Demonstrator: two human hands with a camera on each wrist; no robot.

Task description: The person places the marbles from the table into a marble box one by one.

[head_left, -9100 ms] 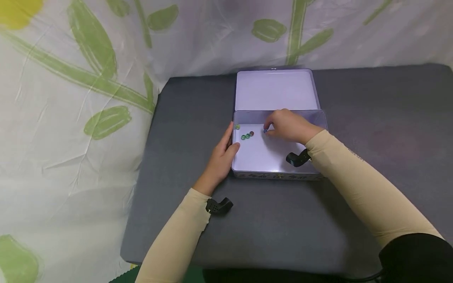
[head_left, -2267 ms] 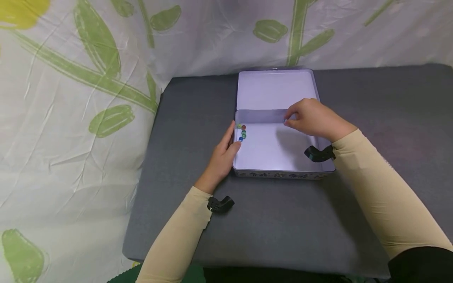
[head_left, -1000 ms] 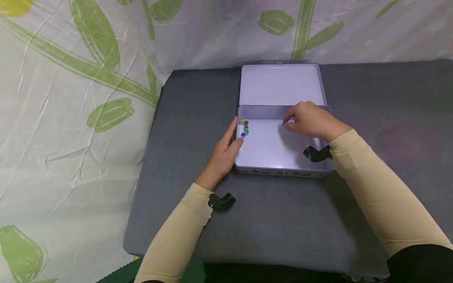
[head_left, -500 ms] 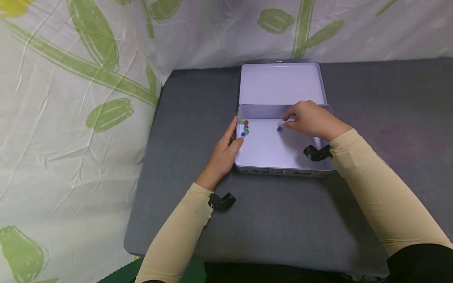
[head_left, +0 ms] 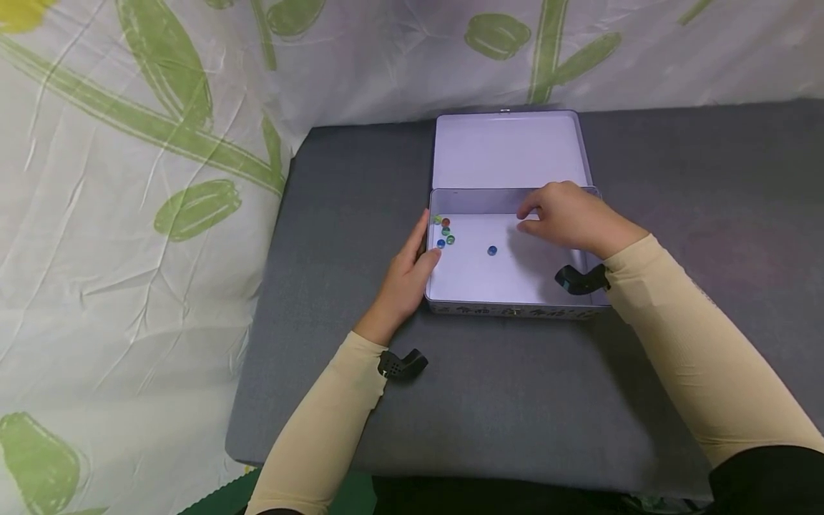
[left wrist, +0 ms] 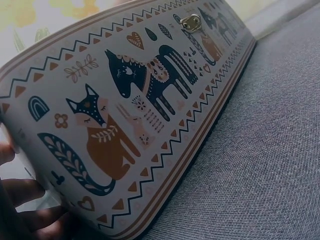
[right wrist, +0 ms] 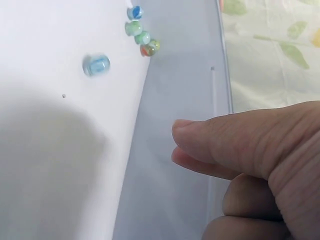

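If I take the middle of the tin [head_left: 479,280] as the centre of a clock, with twelve toward its open lid [head_left: 508,150], one blue marble [head_left: 492,250] lies inside a little toward nine, apart from the others. It looks smeared in the right wrist view, so I suppose that it is rolling. Further to that side, between nine and ten, is a group of five marbles [head_left: 445,231]. The right hand [head_left: 576,222] is over the tin toward two, its thumb and forefinger parted with nothing between them. The left hand [head_left: 404,282] holds the tin at nine, the thumb over its edge and the fingers outside. In my judgement the marbles are of glass: hard, smooth, not easily broken, rather heavy for such small things, and ready to slip from a loose pinch or to roll at the slightest push. It would be best to take one by two opposite sides, at its widest part, with thumb and fingertip; pressing from above could shoot it away. The blue one has room all around it, while those in the group leave less place for fingers. The tin seems of thin, stiff metal, so a steadying hold on its side is sensible.
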